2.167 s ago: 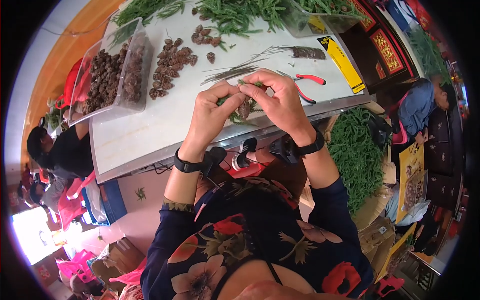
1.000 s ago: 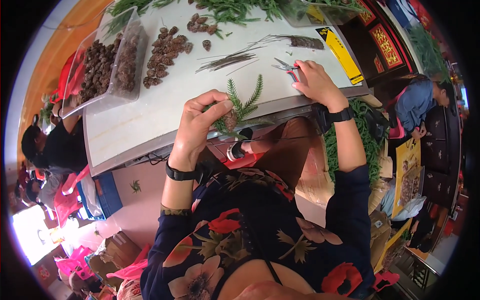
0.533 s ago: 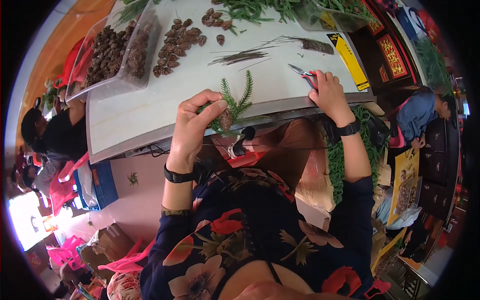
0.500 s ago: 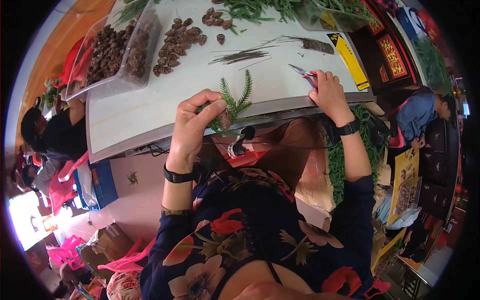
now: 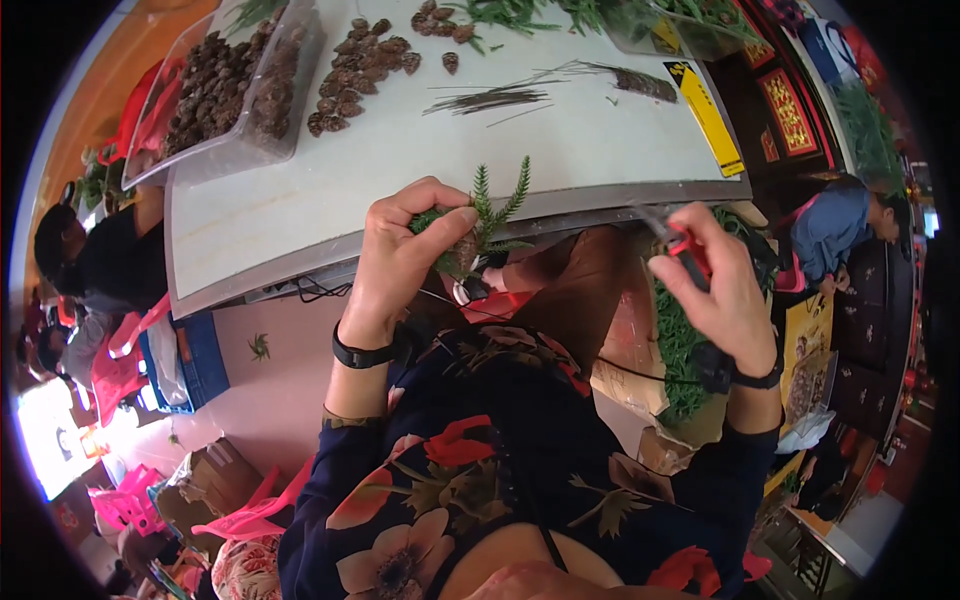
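Head view, looking down: a small green bunch [image 5: 484, 232], sprigs with 1 brown pine cone [image 5: 462, 252] set against them, is held up just off the near edge of a white table; 2 needle-covered tips stick up from it. The left hand [image 5: 410, 245] has it, thumb and forefinger pinching the stems beside the cone; the other fingers curl behind.

As far as can be judged, cone and greenery are already gathered into 1 piece; whether wire binds them is hidden by the grip. The right hand [image 5: 725, 300] is well apart, to the right, its fingers wrapped round red-and-black pliers [image 5: 688, 255]; their tips are blurred, point toward the bunch and do not touch it, so any plier work on it looks not to be under way.

Farther out, much material lies unused on the table [image 5: 290, 215]: loose wires [image 5: 495, 98] in the middle; a denser wire bundle [image 5: 645, 85] to their right; a yellow packet [image 5: 708, 125] near the right edge; a cluster of loose cones [image 5: 365, 70] to the left; a clear bin [image 5: 200, 165] full of cones beyond them; cut greenery [image 5: 510, 12] along the far side.
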Tool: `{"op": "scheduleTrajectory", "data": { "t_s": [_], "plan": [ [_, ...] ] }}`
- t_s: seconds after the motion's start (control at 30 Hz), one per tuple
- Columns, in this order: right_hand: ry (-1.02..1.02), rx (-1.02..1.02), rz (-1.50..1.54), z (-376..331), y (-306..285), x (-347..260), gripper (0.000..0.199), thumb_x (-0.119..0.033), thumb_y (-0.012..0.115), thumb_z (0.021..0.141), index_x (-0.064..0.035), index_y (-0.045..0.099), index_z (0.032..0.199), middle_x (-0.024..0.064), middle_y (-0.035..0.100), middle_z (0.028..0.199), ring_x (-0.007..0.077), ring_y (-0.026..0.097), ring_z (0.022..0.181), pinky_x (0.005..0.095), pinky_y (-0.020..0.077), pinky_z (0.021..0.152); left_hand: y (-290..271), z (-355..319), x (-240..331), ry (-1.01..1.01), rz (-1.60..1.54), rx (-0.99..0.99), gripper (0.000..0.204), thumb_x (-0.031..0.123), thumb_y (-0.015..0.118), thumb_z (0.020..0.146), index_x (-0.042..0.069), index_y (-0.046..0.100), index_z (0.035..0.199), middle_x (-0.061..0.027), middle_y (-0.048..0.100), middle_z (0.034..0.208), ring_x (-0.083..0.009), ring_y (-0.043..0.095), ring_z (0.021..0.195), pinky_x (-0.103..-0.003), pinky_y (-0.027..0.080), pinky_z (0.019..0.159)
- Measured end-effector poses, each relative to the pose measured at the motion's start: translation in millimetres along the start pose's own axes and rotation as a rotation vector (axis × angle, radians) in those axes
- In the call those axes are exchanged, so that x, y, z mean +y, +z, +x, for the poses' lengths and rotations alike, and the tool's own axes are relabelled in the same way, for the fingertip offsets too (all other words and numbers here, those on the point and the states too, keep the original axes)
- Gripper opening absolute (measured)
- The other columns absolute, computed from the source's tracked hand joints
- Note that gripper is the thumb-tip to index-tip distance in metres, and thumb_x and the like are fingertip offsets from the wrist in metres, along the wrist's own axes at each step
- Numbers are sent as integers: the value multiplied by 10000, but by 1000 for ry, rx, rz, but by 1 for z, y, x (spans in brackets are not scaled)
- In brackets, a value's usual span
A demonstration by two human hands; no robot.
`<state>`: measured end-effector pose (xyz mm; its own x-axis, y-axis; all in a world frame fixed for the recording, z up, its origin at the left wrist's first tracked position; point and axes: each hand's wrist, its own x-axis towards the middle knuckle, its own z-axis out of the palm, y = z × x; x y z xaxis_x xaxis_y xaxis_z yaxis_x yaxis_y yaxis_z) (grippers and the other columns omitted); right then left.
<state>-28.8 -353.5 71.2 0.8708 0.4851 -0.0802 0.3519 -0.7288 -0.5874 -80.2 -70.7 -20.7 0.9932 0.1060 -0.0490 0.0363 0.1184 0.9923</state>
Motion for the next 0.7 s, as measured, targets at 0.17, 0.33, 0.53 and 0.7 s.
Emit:
{"op": "scheduleTrajectory", "data": {
  "t_s": [0.17,0.33,0.53,0.7],
  "plan": [
    [-342,103,-35,6,43,-24,296,-164,709,788,-14,534,974,116,550,744,293,559,664,361,462,622,20,6,0,50,180,-15,52,18,636,818,-30,648,829,-12,607,744,-60,540,709,-209,429,638],
    [-281,35,-194,20,54,-10,295,-163,712,782,-12,553,979,137,580,791,326,572,694,385,466,624,17,2,1,97,257,24,53,18,641,809,-32,648,827,-20,612,764,-59,537,709,-212,424,633],
    [-338,-47,-46,41,61,11,327,-162,716,778,-7,568,1025,149,604,875,337,589,749,383,480,663,9,2,-2,-71,-100,-74,57,7,637,804,-35,653,838,-25,631,802,-77,556,718,-217,435,646],
    [-441,-158,171,61,63,25,353,-145,711,777,-3,566,1066,128,601,916,291,589,770,353,483,700,2,8,-9,-248,-504,-243,97,17,617,804,-44,653,871,-44,648,835,-99,576,728,-226,454,676]
  ]
}}
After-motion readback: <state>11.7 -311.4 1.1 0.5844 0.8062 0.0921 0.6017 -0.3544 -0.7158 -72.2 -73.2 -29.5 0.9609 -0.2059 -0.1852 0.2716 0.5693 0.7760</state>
